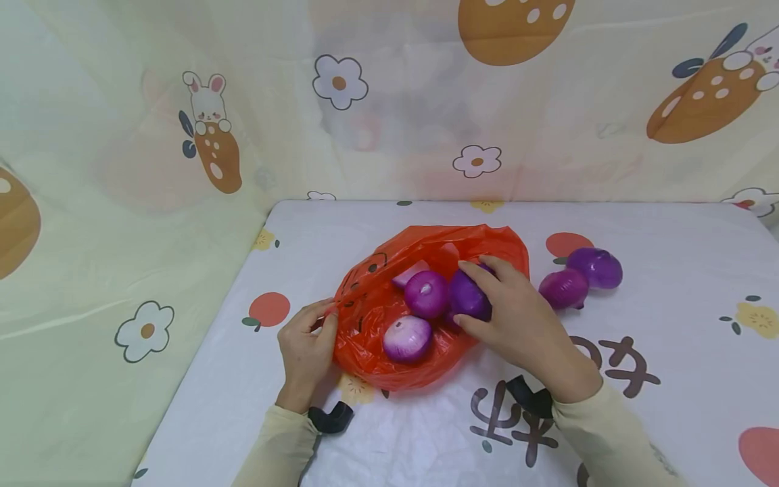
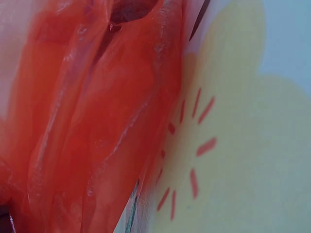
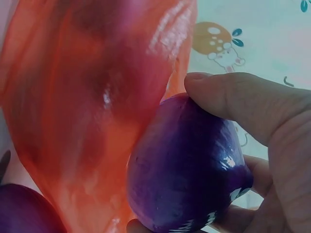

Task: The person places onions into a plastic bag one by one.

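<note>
A red plastic bag [image 1: 377,368] lies on the table with its mouth spread, several purple onions inside. My left hand [image 1: 309,345] pinches the bag's left edge between thumb and fingers. In my right hand [image 1: 523,318] is a dark purple onion [image 3: 187,165], gripped between thumb and fingers over the right part of the bag. Beside it in the bag sit a round onion [image 1: 427,295] and a paler-topped onion [image 1: 407,339]. The left wrist view is filled mostly by the crinkled red plastic [image 2: 121,121]; no fingers show there.
To the right of the bag, a reddish-purple onion [image 1: 564,289] and a darker one [image 1: 596,268] rest together on the white printed tablecloth [image 1: 231,406]. A cream curtain [image 1: 402,135] with rabbit and flower prints hangs behind the table and along its left side.
</note>
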### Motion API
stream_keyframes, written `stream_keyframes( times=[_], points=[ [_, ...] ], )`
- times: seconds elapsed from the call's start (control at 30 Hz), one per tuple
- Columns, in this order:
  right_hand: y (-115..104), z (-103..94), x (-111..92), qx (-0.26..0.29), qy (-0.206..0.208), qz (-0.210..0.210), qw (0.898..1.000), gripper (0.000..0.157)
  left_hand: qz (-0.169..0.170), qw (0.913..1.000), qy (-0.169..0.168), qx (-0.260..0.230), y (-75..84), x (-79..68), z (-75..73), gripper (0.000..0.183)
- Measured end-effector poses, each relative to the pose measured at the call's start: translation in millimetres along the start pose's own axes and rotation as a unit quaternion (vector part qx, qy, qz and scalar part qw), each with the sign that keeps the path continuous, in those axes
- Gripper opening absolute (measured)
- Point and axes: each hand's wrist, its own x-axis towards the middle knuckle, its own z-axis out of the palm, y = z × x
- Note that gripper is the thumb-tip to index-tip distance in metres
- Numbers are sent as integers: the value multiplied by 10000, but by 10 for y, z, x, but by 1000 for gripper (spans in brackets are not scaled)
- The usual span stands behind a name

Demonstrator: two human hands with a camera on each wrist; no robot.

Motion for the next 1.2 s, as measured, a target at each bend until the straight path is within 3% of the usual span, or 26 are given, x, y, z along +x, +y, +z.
stream_keyframes(
  times=[0.5,1.2],
  points=[
    [-35,251,69,-109,-371,17,9993,80,0,9999,-54,99,-18,-5,-4,15],
    [-158,409,107,-150,-591,-191,9980,90,84,9999,22,-121,-25,6,-2,15]
  ],
)
